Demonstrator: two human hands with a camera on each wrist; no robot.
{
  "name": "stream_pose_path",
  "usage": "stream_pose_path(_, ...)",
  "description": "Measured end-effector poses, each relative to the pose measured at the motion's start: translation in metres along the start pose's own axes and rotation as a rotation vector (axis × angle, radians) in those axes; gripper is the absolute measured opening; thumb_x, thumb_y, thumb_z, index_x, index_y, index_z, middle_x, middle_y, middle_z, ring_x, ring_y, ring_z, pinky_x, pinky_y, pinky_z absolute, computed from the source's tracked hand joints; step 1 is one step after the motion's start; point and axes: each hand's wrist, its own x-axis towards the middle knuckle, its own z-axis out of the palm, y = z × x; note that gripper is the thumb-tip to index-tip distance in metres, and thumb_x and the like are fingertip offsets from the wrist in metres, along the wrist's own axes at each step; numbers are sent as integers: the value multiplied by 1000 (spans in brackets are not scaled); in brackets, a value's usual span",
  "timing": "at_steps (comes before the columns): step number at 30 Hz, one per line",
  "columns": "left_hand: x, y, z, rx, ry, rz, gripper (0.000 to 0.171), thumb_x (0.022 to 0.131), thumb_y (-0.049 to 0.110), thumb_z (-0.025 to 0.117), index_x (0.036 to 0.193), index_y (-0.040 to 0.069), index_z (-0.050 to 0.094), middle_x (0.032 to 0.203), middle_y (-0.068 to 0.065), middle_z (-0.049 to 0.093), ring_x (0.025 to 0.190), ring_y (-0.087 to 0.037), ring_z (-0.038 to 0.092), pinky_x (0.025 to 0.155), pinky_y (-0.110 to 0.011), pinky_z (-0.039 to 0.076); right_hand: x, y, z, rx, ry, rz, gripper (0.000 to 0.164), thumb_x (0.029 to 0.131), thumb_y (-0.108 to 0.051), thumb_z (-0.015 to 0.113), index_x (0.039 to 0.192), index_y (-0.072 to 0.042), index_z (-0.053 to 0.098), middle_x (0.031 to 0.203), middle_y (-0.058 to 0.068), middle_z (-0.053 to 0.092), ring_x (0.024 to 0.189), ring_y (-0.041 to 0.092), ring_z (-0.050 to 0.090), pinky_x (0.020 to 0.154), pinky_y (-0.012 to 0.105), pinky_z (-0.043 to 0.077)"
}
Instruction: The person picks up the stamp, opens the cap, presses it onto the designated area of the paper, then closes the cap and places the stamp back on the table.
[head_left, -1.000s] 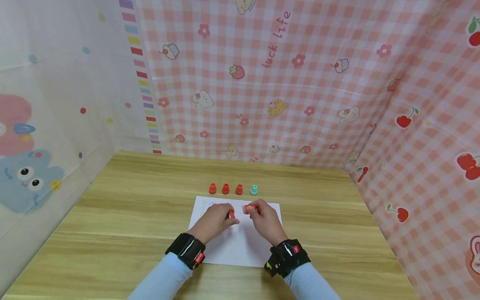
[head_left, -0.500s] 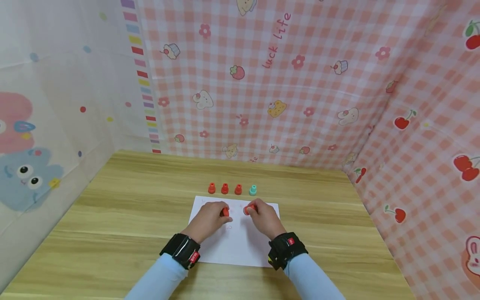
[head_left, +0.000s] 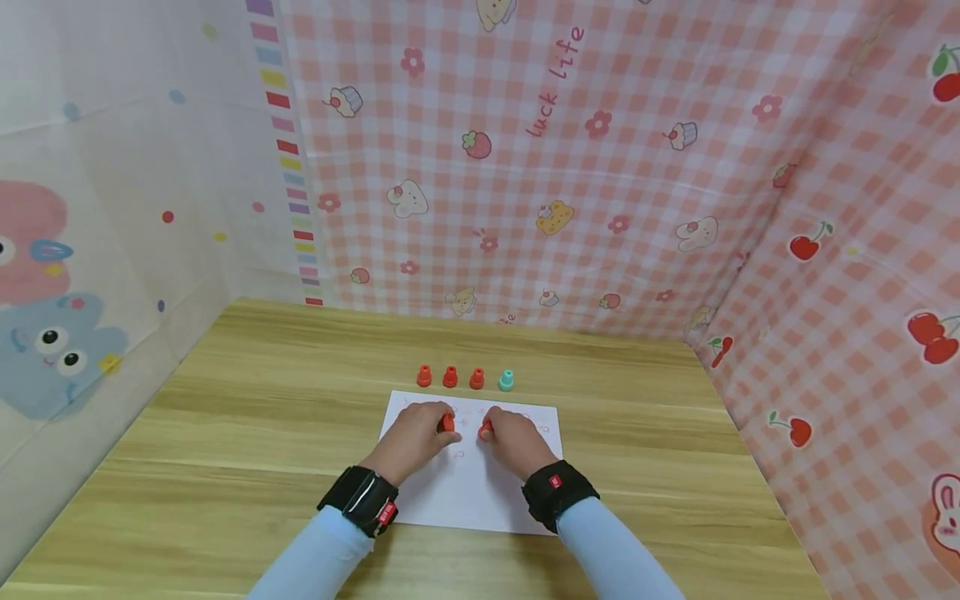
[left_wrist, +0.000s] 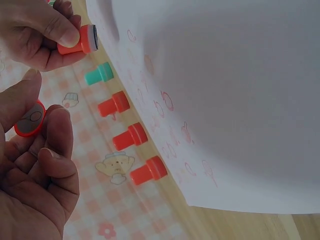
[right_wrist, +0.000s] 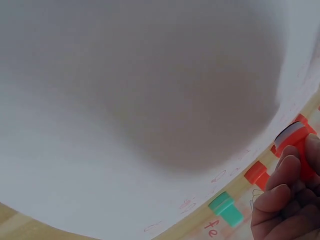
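My left hand (head_left: 412, 435) pinches a red stamp cap (left_wrist: 36, 125) between thumb and fingers; its oval grey face carries a dark looped line. Close to its right, my right hand (head_left: 519, 442) grips a red toy stamp (left_wrist: 80, 44), with the dark stamping face and pale collar uncovered. In the right wrist view this stamp (right_wrist: 294, 140) is held tilted, mostly wrapped by fingers. Both hands are over the upper half of a white sheet of paper (head_left: 476, 500). Small red printed outlines (left_wrist: 167, 100) are scattered along the sheet's far part.
Behind the paper stands a row of several stamps: red ones, including the leftmost stamp (head_left: 424, 377), and a turquoise stamp (head_left: 507, 381) at the right end. They stand on a wooden table (head_left: 262, 433), with a checked cloth (head_left: 517, 175) hanging behind.
The left hand has shifted left and a little up with its red piece. My right hand has come left and slightly down with the stamp. The row of stamps stays in place.
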Motion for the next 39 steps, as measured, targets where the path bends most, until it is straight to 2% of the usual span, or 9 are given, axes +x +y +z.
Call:
stream_pose_path(7,-1,-2,0,34,23,12,20,81,14,82,86,7,64,72,4,56,65,-12,49,64,-30,42,3,-5,3,-92,-6,-32,9,94,-8,68,98,-5,61,78,3,58,70,18,54,73,32,50)
stream_pose_path(15,-1,-1,0,35,-3,-16,20,82,14,82,87,7,65,72,4,55,66,-12,49,63,-29,43,4,-9,5,-184,-35,-51,10,93,-8,69,98,-6,61,77,4,59,69,18,54,73,33,51)
stream_pose_path(20,-1,-2,0,27,-17,-29,19,82,15,82,88,7,66,72,4,56,66,-12,50,63,-29,43,6,-6,9,-271,-42,-114,10,94,-11,69,97,-7,61,76,4,60,67,17,53,71,31,52)
stream_pose_path(26,-2,-2,0,28,-12,-36,19,81,15,83,87,7,66,72,4,56,66,-13,50,63,-28,43,10,-4,12,-385,-26,-230,11,93,-10,69,96,-7,60,73,2,62,63,13,54,67,28,52)
stream_pose_path(32,-2,-1,0,41,-13,-36,20,80,15,83,90,6,68,72,4,57,66,-13,50,64,-29,43,10,-4,10,-393,-39,-264,13,92,-11,71,101,-7,61,78,4,67,67,15,60,74,29,55)
stream_pose_path(39,0,-1,-2,48,-22,-36,21,82,15,82,95,3,70,73,3,58,68,-15,50,66,-31,43,11,0,10,-378,-49,-256,14,93,-12,70,105,-9,62,82,4,69,71,16,62,79,30,55)
